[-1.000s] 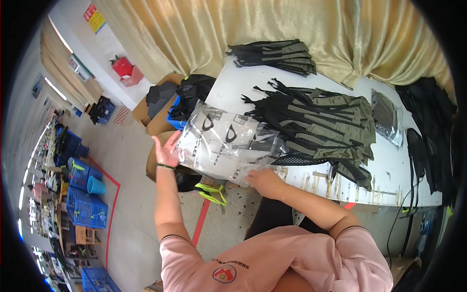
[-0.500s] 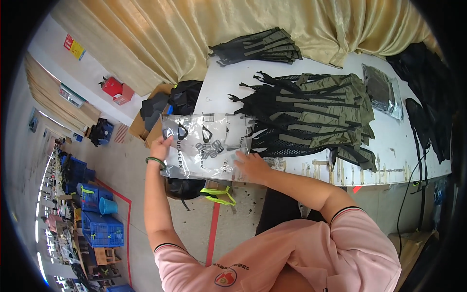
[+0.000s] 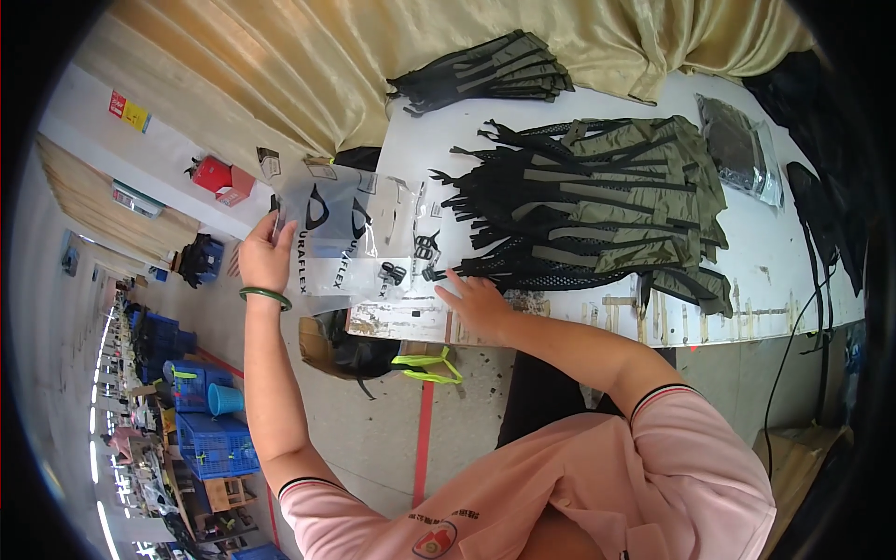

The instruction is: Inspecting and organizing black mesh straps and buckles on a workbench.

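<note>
My left hand (image 3: 268, 254) is closed on the left edge of a clear plastic bag (image 3: 327, 210) with black printing, lifted past the table's left end. A small dark piece shows at its fingertips; I cannot make out what it is. Small dark plastic buckles (image 3: 393, 273) show in the lower right part of the bag. More buckles (image 3: 427, 246) sit near its right end, beside my right hand; whether they are inside the bag is unclear. My right hand (image 3: 478, 305) rests by the table's front edge, fingers spread, close to these buckles and the strap ends of the mesh pieces.
Overlapping olive-green and black mesh pieces with straps (image 3: 597, 201) cover the middle of the white table (image 3: 411, 327). Another bundle (image 3: 485, 73) lies by the gold curtain (image 3: 616, 42). A bagged dark item (image 3: 737, 145) lies at right. Blue crates (image 3: 217, 442) stand on the floor at left.
My left hand has moved left and up, drawing the bag with it. The buckles, earlier clustered mid-bag, now show in separate groups toward its right end. My right hand's fingers are more spread.
</note>
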A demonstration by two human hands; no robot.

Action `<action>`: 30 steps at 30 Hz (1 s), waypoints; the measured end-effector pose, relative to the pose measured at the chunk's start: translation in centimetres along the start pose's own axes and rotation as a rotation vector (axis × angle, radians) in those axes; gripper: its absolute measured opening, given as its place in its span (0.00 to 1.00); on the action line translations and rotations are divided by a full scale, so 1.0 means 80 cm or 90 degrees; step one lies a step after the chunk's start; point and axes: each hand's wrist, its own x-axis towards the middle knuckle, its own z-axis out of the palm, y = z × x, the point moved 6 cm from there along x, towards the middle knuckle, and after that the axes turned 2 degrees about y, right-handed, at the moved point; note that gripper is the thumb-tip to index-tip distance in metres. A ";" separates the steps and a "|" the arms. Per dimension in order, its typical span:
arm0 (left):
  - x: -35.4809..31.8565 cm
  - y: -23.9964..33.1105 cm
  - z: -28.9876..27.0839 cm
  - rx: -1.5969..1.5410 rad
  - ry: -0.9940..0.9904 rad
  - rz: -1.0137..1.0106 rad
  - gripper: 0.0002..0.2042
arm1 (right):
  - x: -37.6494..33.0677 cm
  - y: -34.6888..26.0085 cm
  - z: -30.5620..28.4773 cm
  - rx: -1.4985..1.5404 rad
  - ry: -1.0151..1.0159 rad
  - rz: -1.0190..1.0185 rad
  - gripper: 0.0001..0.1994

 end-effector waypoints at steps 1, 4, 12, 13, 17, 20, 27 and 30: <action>-0.001 0.012 0.002 0.007 -0.013 0.000 0.15 | 0.002 0.003 0.001 0.020 0.001 0.014 0.28; -0.007 0.047 0.002 0.039 -0.010 0.013 0.15 | 0.002 0.010 0.008 0.059 -0.015 0.024 0.24; -0.052 0.143 -0.009 0.093 0.103 0.226 0.12 | -0.014 0.019 0.005 0.107 0.104 -0.036 0.19; -0.053 0.149 -0.010 0.120 0.108 0.241 0.13 | -0.014 0.019 0.004 0.115 0.108 -0.040 0.19; -0.057 0.164 -0.025 0.120 0.166 0.285 0.15 | -0.014 0.020 -0.003 0.134 0.126 -0.042 0.18; -0.067 0.162 -0.038 0.105 0.169 0.286 0.17 | -0.014 0.021 -0.003 0.133 0.122 -0.044 0.18; -0.070 0.090 -0.081 0.008 0.273 0.216 0.12 | -0.017 0.021 0.021 0.053 0.139 -0.095 0.17; -0.076 0.052 -0.116 -0.137 0.291 0.132 0.15 | -0.008 0.024 0.035 0.107 0.117 -0.100 0.16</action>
